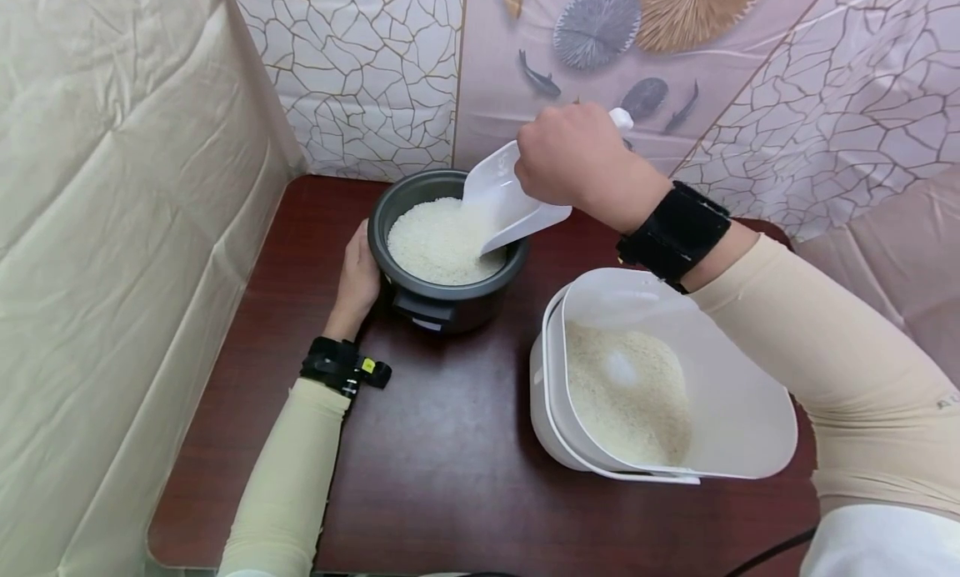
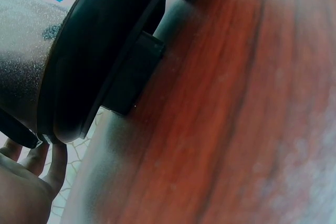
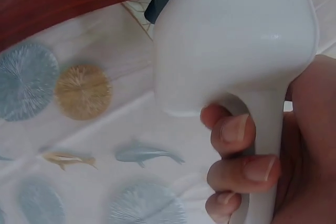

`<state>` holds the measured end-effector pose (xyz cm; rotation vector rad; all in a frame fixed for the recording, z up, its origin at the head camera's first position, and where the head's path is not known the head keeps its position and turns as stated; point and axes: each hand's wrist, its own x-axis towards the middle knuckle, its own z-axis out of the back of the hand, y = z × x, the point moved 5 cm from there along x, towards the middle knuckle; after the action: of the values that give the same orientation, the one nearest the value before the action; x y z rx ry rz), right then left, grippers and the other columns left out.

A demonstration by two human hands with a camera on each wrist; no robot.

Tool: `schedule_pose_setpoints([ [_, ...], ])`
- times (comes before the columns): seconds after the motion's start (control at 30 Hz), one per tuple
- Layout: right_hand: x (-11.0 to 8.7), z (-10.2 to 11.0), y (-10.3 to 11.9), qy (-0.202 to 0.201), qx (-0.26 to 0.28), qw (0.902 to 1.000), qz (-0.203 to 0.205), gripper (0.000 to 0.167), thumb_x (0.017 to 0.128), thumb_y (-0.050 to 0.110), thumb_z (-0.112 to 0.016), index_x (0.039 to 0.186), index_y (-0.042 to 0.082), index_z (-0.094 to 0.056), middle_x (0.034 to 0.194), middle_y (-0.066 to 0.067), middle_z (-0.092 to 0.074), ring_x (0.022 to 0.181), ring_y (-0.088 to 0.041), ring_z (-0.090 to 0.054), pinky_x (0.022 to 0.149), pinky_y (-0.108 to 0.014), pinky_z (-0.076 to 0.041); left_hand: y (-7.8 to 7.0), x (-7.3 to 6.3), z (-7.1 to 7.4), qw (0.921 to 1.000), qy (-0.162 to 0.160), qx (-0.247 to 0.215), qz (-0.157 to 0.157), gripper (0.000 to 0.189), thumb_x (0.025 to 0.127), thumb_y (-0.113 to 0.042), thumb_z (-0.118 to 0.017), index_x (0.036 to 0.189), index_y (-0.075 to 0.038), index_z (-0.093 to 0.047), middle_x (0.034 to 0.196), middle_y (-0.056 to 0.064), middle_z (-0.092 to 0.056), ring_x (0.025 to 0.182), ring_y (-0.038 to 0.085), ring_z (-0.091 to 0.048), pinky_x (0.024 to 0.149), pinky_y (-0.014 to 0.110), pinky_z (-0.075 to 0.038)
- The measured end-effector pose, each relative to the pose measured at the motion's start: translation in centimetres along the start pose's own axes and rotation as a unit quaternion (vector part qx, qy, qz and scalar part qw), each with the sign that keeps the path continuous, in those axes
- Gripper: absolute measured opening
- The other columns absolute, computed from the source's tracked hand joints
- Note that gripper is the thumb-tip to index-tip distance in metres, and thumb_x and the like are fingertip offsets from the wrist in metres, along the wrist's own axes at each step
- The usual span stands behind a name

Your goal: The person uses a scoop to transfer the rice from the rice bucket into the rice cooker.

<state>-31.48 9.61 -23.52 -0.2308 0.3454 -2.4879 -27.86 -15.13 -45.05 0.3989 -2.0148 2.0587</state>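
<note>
A dark rice cooker (image 1: 480,308) stands near the back of the table, heaped inside with white rice (image 1: 427,239). My left hand (image 1: 358,270) holds the cooker at its left side; in the left wrist view, the fingers (image 2: 59,163) curl up against the cooker's dark lower edge. Tilted down over the cooker's right rim is a white scoop (image 1: 498,185), its lip at the rice. My right hand (image 1: 573,160) grips the scoop's handle from above. The right wrist view shows the fingers (image 3: 244,174) wrapped round that handle (image 3: 265,129).
A white plastic bin (image 1: 738,418) with more rice (image 1: 637,393) stands at the right, below my right forearm. Its thin handle hangs at the near left side. Patterned cloth rises behind the dark red table (image 1: 420,444); a beige curtain (image 1: 135,227) borders the left.
</note>
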Motion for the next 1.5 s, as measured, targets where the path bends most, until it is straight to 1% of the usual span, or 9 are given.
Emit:
schedule_pose_setpoints([
  [0.23,-0.9,1.1,1.9,-0.066,-0.054,0.9963,0.013,0.027,0.089,0.004,-0.053,0.062,0.007,-0.057,0.062,-0.012,-0.058,0.057,-0.034,-0.056,0.051,-0.051,-0.049,-0.1,0.0,-0.1,0.9999,0.004,0.010,0.007,0.043,0.119,-0.024,-0.028,0.132,-0.001,-0.063,0.115,0.005,-0.063,0.112,0.012,-0.056,0.103,0.032,-0.042],
  [0.33,-1.1,1.3,2.6,-0.094,-0.083,0.9918,0.027,0.027,0.090,-0.001,-0.053,0.065,0.007,-0.062,0.063,-0.012,-0.060,0.056,-0.033,-0.058,0.056,-0.048,-0.047,-0.1,0.0,-0.1,0.9999,0.005,0.010,0.010,0.044,0.119,-0.025,-0.028,0.131,-0.002,-0.063,0.114,0.003,-0.063,0.111,0.012,-0.056,0.103,0.032,-0.042],
  [0.5,-1.3,1.5,3.3,-0.118,-0.109,0.9863,0.038,0.028,0.091,-0.008,-0.052,0.069,0.005,-0.063,0.061,-0.011,-0.059,0.056,-0.032,-0.057,0.062,-0.042,-0.039,-0.1,0.0,-0.1,0.9999,0.006,0.008,0.008,0.043,0.119,-0.023,-0.028,0.130,-0.001,-0.063,0.113,0.004,-0.062,0.110,0.013,-0.055,0.103,0.033,-0.042],
  [0.7,-1.5,1.6,3.4,-0.129,-0.108,0.9847,0.045,0.025,0.090,-0.012,-0.052,0.072,0.002,-0.062,0.062,-0.012,-0.059,0.055,-0.033,-0.057,0.063,-0.042,-0.036,-0.3,0.0,-0.1,0.9998,0.003,0.017,0.006,0.043,0.119,-0.022,-0.028,0.133,0.001,-0.062,0.118,0.009,-0.063,0.112,0.012,-0.055,0.104,0.033,-0.042],
  [0.9,-1.6,1.5,3.5,-0.144,-0.115,0.9813,0.054,0.024,0.091,-0.011,-0.053,0.071,0.001,-0.060,0.060,-0.011,-0.057,0.053,-0.032,-0.056,0.064,-0.042,-0.036,-0.1,-0.1,-0.2,0.9999,0.004,0.016,0.001,0.044,0.119,-0.025,-0.028,0.131,0.001,-0.062,0.110,0.003,-0.062,0.108,0.012,-0.055,0.101,0.032,-0.042],
  [1.0,-1.7,1.4,3.4,-0.147,-0.116,0.9808,0.056,0.024,0.092,-0.011,-0.053,0.072,0.001,-0.060,0.059,-0.011,-0.057,0.053,-0.032,-0.056,0.065,-0.043,-0.038,-0.1,-0.1,-0.2,0.9999,0.005,0.015,0.001,0.044,0.119,-0.023,-0.028,0.132,0.001,-0.062,0.112,0.003,-0.062,0.109,0.012,-0.055,0.102,0.032,-0.042],
  [1.13,-1.7,1.4,3.3,-0.147,-0.112,0.9813,0.054,0.025,0.092,-0.011,-0.051,0.071,0.001,-0.059,0.059,-0.010,-0.056,0.053,-0.032,-0.056,0.066,-0.043,-0.037,-0.1,-0.1,-0.2,0.9999,0.004,0.013,-0.002,0.049,0.118,-0.033,-0.028,0.132,0.001,-0.062,0.113,0.002,-0.062,0.111,0.011,-0.055,0.103,0.032,-0.042],
  [1.27,-1.9,1.5,2.9,-0.153,-0.105,0.9813,0.051,0.025,0.091,-0.008,-0.053,0.069,0.002,-0.056,0.057,-0.008,-0.053,0.051,-0.030,-0.053,0.064,-0.041,-0.034,-0.1,-0.1,-0.2,0.9999,0.004,0.009,-0.008,0.059,0.113,-0.047,-0.031,0.129,0.000,-0.063,0.111,0.000,-0.062,0.109,0.012,-0.055,0.102,0.031,-0.042],
  [1.5,-1.8,1.4,1.6,-0.138,-0.083,0.9868,0.018,0.025,0.089,-0.002,-0.052,0.065,0.006,-0.053,0.056,-0.008,-0.054,0.051,-0.029,-0.053,0.060,-0.039,-0.030,-0.1,-0.1,-0.1,0.9999,-0.004,0.007,-0.013,0.063,0.111,-0.052,-0.033,0.133,-0.001,-0.063,0.119,0.005,-0.064,0.115,0.011,-0.056,0.105,0.032,-0.042],
])
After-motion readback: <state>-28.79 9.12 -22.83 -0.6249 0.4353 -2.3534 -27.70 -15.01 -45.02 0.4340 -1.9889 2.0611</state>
